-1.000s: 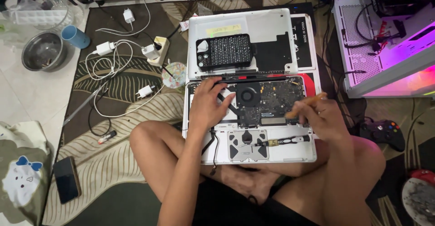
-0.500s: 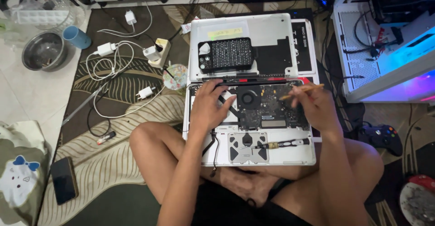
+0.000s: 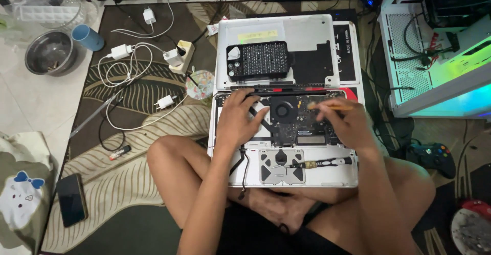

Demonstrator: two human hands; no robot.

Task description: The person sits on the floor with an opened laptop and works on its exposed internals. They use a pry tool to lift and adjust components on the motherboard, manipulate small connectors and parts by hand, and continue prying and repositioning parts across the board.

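Head view: 2 hands (image 3: 238, 119) (image 3: 345, 124), 1 laptop (image 3: 286, 132), 1 brush (image 3: 327, 106).

Left hand (image 3: 236, 119) flat over the opened laptop (image 3: 286, 147) — whatever's under the palm is hidden. Right hand (image 3: 341, 123) pinches a thin stick (image 3: 327, 107); its tip blurs against the board — contact unclear.

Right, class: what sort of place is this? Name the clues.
Probably a home floor used as a repair spot: a patterned leaf rug, an opened silver laptop, and a lit white computer case.
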